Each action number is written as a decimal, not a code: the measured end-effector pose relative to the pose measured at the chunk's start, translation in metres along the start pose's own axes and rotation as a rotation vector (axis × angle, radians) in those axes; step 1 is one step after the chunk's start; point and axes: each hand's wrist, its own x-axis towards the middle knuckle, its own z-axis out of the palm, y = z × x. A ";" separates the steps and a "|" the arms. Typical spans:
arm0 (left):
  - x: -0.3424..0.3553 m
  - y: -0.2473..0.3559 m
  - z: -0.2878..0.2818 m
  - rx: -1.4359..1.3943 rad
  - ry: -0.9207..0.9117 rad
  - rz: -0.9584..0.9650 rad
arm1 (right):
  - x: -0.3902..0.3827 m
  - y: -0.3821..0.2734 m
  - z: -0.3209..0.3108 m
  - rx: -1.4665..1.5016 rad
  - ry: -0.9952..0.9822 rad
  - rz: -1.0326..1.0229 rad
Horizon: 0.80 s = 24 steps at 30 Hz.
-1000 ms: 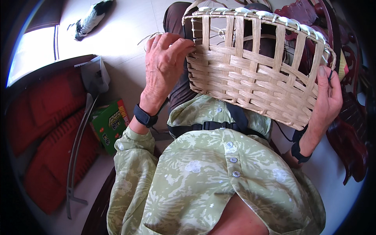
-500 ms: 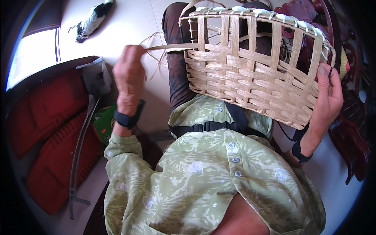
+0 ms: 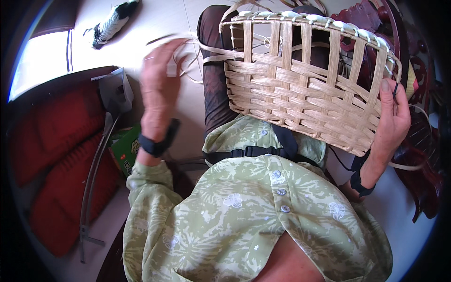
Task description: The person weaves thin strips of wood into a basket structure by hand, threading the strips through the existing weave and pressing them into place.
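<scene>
A half-woven tan basket (image 3: pixel 300 89) rests tilted across my lap, its flat strips laced over and under upright slats, with gaps below the white-wrapped rim (image 3: pixel 310 19). My right hand (image 3: pixel 394 105) grips its right end, thumb on the front and some fingers hidden behind. Left of the basket, my left hand (image 3: pixel 162 82) is raised and smeared by motion; its fingers look apart from the thumb. Between that hand and the basket's left end, a weaving strip (image 3: pixel 213 58) hangs slack and bends. Thin loose strips curl close to the left fingers; whether any touches them is unclear.
Left of me are a red ribbed piece (image 3: pixel 70 197), a grey metal-framed stand (image 3: pixel 96 174) and a green box (image 3: pixel 126 148). Dark carved wooden furniture (image 3: pixel 420 164) borders the right side. A black-and-white object (image 3: pixel 112 26) lies on the pale floor at upper left.
The strip, stretched straight from my left fingers to the basket, is now slack and bent. My left hand has opened and shifted slightly. The basket moved slightly right; my right hand kept its hold.
</scene>
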 end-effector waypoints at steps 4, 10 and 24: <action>0.015 0.057 0.029 -0.205 -0.096 0.130 | -0.002 -0.002 -0.004 0.088 -0.042 0.060; 0.024 0.078 0.025 -0.046 -0.056 0.071 | 0.001 0.009 -0.044 -0.215 -0.046 -0.384; 0.008 0.077 0.043 -0.209 -0.129 -0.002 | -0.028 0.030 -0.137 -0.388 -0.388 -0.017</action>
